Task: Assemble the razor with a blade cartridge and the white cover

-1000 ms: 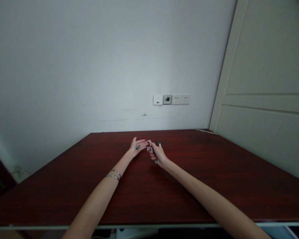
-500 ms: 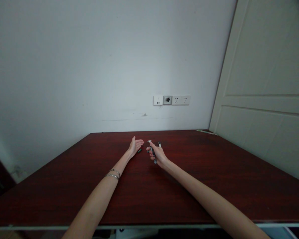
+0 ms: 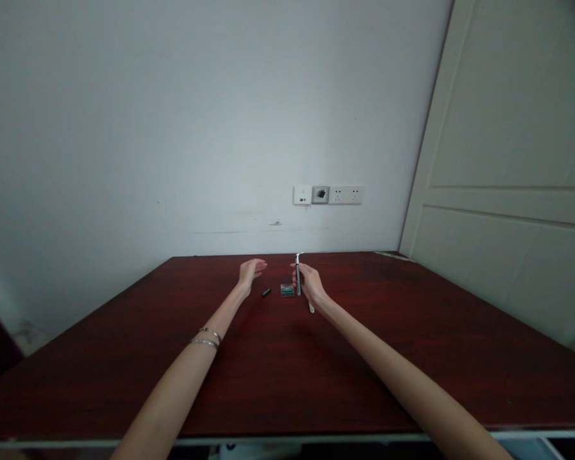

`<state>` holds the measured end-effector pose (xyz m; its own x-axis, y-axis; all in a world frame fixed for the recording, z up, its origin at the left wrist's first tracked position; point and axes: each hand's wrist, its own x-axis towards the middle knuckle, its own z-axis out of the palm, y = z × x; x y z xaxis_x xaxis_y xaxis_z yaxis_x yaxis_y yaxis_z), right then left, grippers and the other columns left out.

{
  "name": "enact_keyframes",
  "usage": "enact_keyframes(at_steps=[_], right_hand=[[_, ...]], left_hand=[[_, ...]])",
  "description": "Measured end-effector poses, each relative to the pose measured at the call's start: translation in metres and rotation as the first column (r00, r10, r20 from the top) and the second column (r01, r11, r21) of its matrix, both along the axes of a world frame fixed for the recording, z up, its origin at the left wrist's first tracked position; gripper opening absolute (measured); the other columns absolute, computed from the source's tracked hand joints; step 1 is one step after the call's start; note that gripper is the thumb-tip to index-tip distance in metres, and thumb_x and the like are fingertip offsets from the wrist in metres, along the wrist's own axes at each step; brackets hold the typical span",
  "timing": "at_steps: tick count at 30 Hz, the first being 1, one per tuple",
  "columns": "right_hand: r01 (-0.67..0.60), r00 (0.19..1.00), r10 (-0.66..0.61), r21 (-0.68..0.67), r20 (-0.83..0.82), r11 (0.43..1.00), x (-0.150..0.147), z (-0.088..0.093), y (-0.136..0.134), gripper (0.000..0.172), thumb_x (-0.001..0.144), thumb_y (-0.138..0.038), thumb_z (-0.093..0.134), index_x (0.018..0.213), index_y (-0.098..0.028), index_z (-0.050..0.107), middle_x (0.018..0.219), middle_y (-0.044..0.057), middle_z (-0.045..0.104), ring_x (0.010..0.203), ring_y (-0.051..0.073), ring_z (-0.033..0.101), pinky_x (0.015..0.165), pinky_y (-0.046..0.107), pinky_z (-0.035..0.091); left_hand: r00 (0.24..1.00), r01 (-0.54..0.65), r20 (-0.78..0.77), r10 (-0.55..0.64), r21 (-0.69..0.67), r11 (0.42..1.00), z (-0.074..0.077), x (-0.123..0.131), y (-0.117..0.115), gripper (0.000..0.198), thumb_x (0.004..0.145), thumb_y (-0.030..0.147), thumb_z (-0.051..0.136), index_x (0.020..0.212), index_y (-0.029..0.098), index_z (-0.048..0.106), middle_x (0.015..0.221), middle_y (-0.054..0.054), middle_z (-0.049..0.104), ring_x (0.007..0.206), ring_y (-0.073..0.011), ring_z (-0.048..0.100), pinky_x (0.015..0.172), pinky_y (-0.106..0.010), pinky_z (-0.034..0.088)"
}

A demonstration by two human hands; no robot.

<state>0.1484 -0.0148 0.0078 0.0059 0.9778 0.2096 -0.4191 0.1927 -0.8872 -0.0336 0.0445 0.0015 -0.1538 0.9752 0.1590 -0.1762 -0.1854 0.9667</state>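
My right hand (image 3: pixel 310 282) is closed around the dark handle of a razor (image 3: pixel 298 276), held upright with its small metal T-shaped head at the top. Under that hand lies a slim pale strip-like object (image 3: pixel 311 308); only its near end shows and its kind is unclear. Just left of the razor, a small clear case (image 3: pixel 287 291) with something green inside rests on the table. A short dark green cylinder (image 3: pixel 266 292) lies further left. My left hand (image 3: pixel 252 273) hovers beyond the cylinder, fingers extended and holding nothing. Two silver bracelets (image 3: pixel 206 338) circle the left wrist.
The dark red wooden table (image 3: pixel 249 383) reaches back to a white wall with sockets (image 3: pixel 345 195). A pale panelled door (image 3: pixel 498 160) stands along the right side. A thin light strip (image 3: pixel 395 256) lies at the far right corner.
My right hand has turned the razor more upright and shifted slightly right, uncovering the clear case. My left hand has moved a little left, away from the dark cylinder.
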Motion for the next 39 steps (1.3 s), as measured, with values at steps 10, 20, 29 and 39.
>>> enact_keyframes(at_steps=[10,20,29,39], right_hand=[[0.224,0.897,-0.311,0.284,0.313,0.932,0.011,0.021,0.013,0.015,0.06,-0.03,0.07,0.067,-0.018,0.065,0.068,0.001,0.06,0.069,0.014,0.053,0.055,0.02,0.041],[0.191,0.839,-0.344,0.362,0.422,0.912,0.001,0.014,0.005,0.014,0.065,-0.032,0.067,0.071,-0.019,0.068,0.071,0.001,0.063,0.072,0.015,0.053,0.064,0.025,0.042],[0.066,0.847,-0.25,0.374,0.469,0.925,0.001,0.01,0.004,0.027,0.064,-0.037,0.065,0.08,-0.016,0.07,0.073,0.003,0.063,0.068,0.015,0.056,0.065,0.028,0.044],[0.298,0.428,-0.391,0.281,0.815,0.912,0.059,0.004,0.035,0.035,0.07,-0.015,0.05,0.104,-0.015,0.06,0.088,0.005,0.061,0.081,0.014,0.058,0.072,0.024,0.044]], left_hand=[[0.966,0.219,-0.168,-0.196,0.137,0.966,0.018,0.026,-0.032,0.019,0.062,0.01,0.066,0.081,0.014,0.066,0.077,-0.008,0.068,0.089,-0.0228,0.061,0.085,-0.035,0.043],[0.844,0.533,-0.177,-0.507,0.164,0.83,0.008,0.049,-0.057,0.041,0.061,0.018,0.073,0.101,0.011,0.062,0.1,-0.011,0.065,0.094,-0.0219,0.059,0.085,-0.034,0.044],[0.863,0.475,-0.268,-0.428,0.14,0.869,0.008,0.046,-0.057,0.043,0.063,0.035,0.072,0.094,0.007,0.064,0.081,-0.009,0.068,0.075,-0.0186,0.063,0.072,-0.032,0.048],[0.865,0.429,-0.305,-0.4,0.033,0.903,0.011,0.037,-0.062,0.031,0.067,0.027,0.07,0.089,0.008,0.061,0.077,-0.01,0.068,0.074,-0.0191,0.066,0.066,-0.029,0.051]])
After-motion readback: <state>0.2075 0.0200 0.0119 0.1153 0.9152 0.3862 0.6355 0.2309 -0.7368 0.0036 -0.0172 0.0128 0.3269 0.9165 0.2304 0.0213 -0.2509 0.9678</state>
